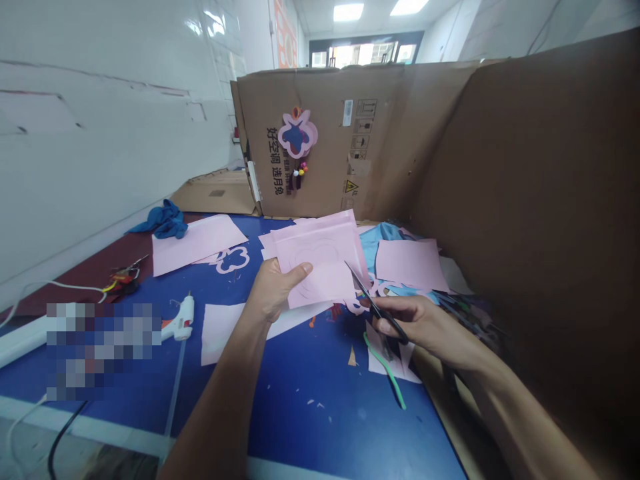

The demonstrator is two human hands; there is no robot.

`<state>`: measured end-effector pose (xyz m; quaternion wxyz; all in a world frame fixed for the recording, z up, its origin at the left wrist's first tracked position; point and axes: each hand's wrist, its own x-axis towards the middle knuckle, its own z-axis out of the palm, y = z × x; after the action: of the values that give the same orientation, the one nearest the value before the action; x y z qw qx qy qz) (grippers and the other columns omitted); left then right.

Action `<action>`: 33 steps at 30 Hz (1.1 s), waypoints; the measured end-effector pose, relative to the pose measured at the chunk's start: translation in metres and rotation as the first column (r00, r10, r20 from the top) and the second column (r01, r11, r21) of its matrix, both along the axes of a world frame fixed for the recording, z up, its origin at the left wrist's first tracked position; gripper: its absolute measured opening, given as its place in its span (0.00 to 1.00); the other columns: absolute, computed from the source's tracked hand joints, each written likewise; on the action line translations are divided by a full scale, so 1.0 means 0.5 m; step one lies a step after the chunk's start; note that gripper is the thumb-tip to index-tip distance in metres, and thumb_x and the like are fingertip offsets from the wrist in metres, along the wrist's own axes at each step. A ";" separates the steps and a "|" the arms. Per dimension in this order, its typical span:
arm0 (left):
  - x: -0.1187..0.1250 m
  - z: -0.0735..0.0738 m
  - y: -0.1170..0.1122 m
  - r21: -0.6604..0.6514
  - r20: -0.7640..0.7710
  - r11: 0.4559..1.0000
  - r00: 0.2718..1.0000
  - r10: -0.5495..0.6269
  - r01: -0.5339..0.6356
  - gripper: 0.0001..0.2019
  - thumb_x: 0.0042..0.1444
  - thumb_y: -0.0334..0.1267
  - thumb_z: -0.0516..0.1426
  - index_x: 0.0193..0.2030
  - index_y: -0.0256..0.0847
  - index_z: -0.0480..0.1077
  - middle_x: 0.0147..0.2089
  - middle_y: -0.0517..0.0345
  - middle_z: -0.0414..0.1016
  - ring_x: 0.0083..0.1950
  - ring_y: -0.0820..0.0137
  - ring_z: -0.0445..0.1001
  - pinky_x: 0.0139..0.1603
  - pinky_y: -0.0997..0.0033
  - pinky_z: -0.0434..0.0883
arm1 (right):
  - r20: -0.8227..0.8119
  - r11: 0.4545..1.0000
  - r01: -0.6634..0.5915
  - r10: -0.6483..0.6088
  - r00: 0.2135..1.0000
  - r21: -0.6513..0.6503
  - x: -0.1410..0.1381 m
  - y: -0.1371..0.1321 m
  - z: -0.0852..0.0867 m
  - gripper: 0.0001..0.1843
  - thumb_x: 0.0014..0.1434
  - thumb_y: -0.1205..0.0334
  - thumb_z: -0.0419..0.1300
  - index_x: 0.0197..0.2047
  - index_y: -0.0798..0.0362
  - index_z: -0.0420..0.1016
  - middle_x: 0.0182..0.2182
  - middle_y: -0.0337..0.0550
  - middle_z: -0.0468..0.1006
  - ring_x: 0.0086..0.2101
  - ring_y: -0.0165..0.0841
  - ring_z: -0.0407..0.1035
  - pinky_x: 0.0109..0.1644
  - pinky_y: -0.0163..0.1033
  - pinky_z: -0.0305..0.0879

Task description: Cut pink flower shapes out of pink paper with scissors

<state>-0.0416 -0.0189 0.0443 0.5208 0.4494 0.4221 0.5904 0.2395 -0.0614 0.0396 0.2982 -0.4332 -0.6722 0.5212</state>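
Observation:
My left hand [273, 287] grips a folded pink sheet of paper [325, 250] by its left side, thumb on top. Faint drawn curves, like a flower outline, show on its face. In my right hand [413, 323] is a pair of dark scissors [380, 308], its fingers closed on the handles. The blades point up and left, close to the sheet's right edge; whether they touch it I cannot tell. Below the scissors lie pink paper scraps [395, 363] and a green pipe cleaner [387, 373] on the blue table [300, 427].
A white glue gun [181, 320] stands at left. Pink sheets [197, 240], a flower-shaped paper cutout [233, 260] and blue cloth [167, 219] lie farther back. Cardboard walls [425, 133] enclose the back and right; a pink flower ornament [297, 135] hangs there. Cables run along the left.

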 end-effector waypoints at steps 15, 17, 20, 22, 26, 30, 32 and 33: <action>0.003 0.002 -0.001 -0.012 0.008 1.000 1.000 -0.025 0.025 0.19 0.47 0.38 0.73 0.47 0.36 0.83 0.49 0.43 0.85 0.47 0.56 0.83 0.54 0.53 0.77 | -0.012 1.000 0.011 -0.011 1.000 -0.014 -0.002 -0.003 0.008 0.33 0.55 0.37 0.71 0.57 0.50 0.86 0.31 0.42 0.80 0.32 0.35 0.68 0.36 0.40 0.68; 0.003 0.001 -0.001 -0.016 0.009 1.000 1.000 -0.025 0.025 0.19 0.47 0.38 0.73 0.47 0.36 0.83 0.49 0.43 0.85 0.47 0.56 0.83 0.54 0.52 0.77 | -0.009 1.000 0.028 -0.028 1.000 -0.001 -0.003 -0.003 0.007 0.33 0.55 0.37 0.72 0.56 0.50 0.87 0.31 0.42 0.80 0.32 0.35 0.68 0.36 0.40 0.68; 0.005 -0.001 0.000 -0.015 0.022 1.000 0.999 -0.025 0.026 0.19 0.47 0.38 0.73 0.47 0.36 0.83 0.50 0.42 0.85 0.47 0.55 0.84 0.55 0.52 0.77 | -0.016 0.999 0.050 -0.050 0.999 0.013 -0.002 -0.003 0.003 0.32 0.54 0.38 0.73 0.54 0.50 0.88 0.29 0.42 0.79 0.31 0.34 0.67 0.35 0.39 0.68; 0.007 -0.002 -0.001 -0.012 0.038 0.999 0.999 -0.034 0.035 0.20 0.47 0.39 0.73 0.48 0.37 0.83 0.51 0.42 0.85 0.48 0.55 0.84 0.55 0.52 0.77 | -0.025 0.999 0.051 -0.051 0.998 0.010 -0.002 -0.003 0.003 0.31 0.54 0.39 0.73 0.53 0.51 0.88 0.29 0.41 0.79 0.30 0.34 0.67 0.35 0.39 0.68; 0.013 0.000 -0.004 -0.033 0.067 0.999 0.997 -0.023 0.026 0.20 0.46 0.39 0.74 0.47 0.36 0.83 0.51 0.42 0.85 0.48 0.54 0.84 0.55 0.51 0.77 | -0.041 1.000 0.024 -0.024 0.999 -0.011 -0.005 -0.003 0.006 0.29 0.56 0.40 0.72 0.54 0.50 0.87 0.32 0.42 0.80 0.31 0.34 0.67 0.37 0.40 0.67; 0.020 0.003 -0.007 -0.047 0.098 0.999 0.995 -0.015 0.020 0.21 0.45 0.39 0.74 0.47 0.36 0.83 0.51 0.41 0.85 0.49 0.53 0.84 0.56 0.50 0.77 | -0.043 1.000 0.024 -0.025 0.999 -0.009 -0.009 -0.002 0.010 0.29 0.57 0.41 0.72 0.56 0.49 0.87 0.35 0.43 0.82 0.34 0.36 0.69 0.40 0.41 0.67; 0.023 0.003 -0.008 -0.050 0.116 0.999 0.993 -0.012 0.018 0.21 0.45 0.38 0.74 0.48 0.36 0.83 0.51 0.42 0.85 0.49 0.52 0.84 0.56 0.50 0.77 | -0.048 0.999 0.032 -0.032 0.998 0.004 -0.010 -0.003 0.011 0.29 0.56 0.41 0.72 0.55 0.49 0.87 0.36 0.44 0.83 0.35 0.37 0.70 0.42 0.42 0.69; 0.025 0.002 -0.008 -0.051 0.123 0.999 0.992 -0.011 0.018 0.21 0.45 0.38 0.74 0.48 0.36 0.83 0.51 0.42 0.85 0.49 0.52 0.84 0.56 0.50 0.77 | -0.054 0.999 0.037 -0.036 0.998 0.009 -0.010 -0.003 0.010 0.29 0.56 0.41 0.72 0.54 0.49 0.87 0.37 0.45 0.84 0.36 0.38 0.71 0.43 0.43 0.69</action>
<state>-0.0291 -0.0228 0.0453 0.5615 0.4017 0.4013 0.6019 0.2344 -0.0630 0.0446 0.3277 -0.4297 -0.6586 0.5236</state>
